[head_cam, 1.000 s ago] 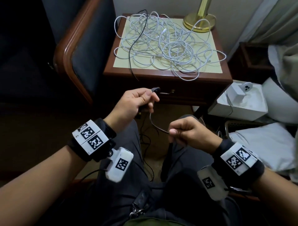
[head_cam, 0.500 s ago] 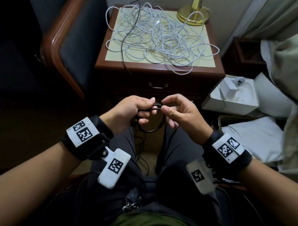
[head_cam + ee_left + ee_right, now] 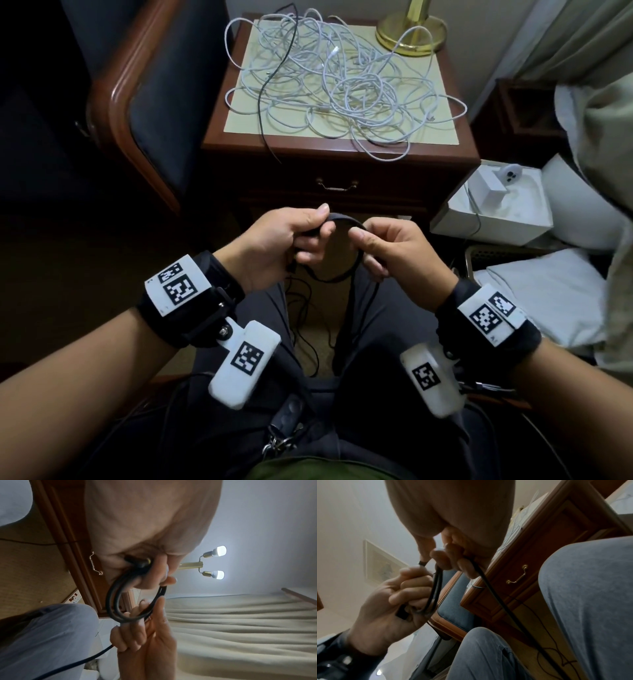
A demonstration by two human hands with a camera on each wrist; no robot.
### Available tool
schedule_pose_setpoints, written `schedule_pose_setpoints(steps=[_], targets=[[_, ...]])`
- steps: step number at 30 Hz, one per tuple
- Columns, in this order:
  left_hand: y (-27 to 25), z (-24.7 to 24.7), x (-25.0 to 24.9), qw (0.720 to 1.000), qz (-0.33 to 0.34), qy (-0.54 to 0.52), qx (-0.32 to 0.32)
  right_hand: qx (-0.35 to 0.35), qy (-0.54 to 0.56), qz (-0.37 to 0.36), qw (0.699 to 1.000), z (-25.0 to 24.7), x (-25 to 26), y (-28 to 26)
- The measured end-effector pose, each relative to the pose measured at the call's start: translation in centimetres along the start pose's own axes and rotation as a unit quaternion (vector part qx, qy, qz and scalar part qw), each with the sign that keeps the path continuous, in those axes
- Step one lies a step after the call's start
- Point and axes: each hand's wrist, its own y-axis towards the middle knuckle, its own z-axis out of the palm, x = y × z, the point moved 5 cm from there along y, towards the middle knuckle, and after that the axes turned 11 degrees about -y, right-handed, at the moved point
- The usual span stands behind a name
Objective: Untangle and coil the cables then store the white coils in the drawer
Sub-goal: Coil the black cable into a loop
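Black cable [image 3: 337, 277] is the thing in hand, wound into a small loop of about two turns that hangs between the two hands above the lap, its plane roughly upright and facing the person. The left hand [image 3: 274, 245] sits at the loop's 9 o'clock, the right hand [image 3: 394, 253] at its 3 o'clock; both are on it, so neither has to reach.

From the left wrist view, the left fingers [image 3: 154, 574] are curled tight round the bundled turns, with the cable's plug end tucked against the palm. The right hand's thumb and forefinger pinch the loop's far side, and its lower fingers [image 3: 465, 566] are curled round the free run of cable, which drops from that hand at 6 o'clock between the knees toward the floor. That slack is what the next turn must draw on, so I judge the right hand will feed it up and over while the left holds the coil steady.

Ahead at 12 o'clock, the white cables [image 3: 342, 85] lie in one tangled heap on the counter [image 3: 442, 137], one dark lead running through it. The drawer [image 3: 337, 186] below is closed, well apart from both hands.
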Motion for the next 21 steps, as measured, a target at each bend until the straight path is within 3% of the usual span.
schedule_pose_setpoints(steps=[6, 11, 15, 21], targets=[[-0.4, -3.3, -4.6, 0.984, 0.081, -0.155, -0.036, 0.003, 0.001, 0.042, 0.999, -1.6, -2.2, 1.1], [-0.7, -6.7, -6.7, 0.948, 0.179, -0.251, -0.084, -0.096, -0.011, 0.056, 0.994, -3.2, -3.0, 1.6], [-0.3, -6.0, -6.0, 0.950, 0.220, -0.193, -0.111, -0.123, -0.087, 0.034, 0.988, -2.6, -2.0, 0.9], [0.1, -4.1, -4.9, 0.958, 0.264, 0.020, -0.113, 0.030, -0.207, 0.026, 0.977, 1.0, -0.6, -0.6]])
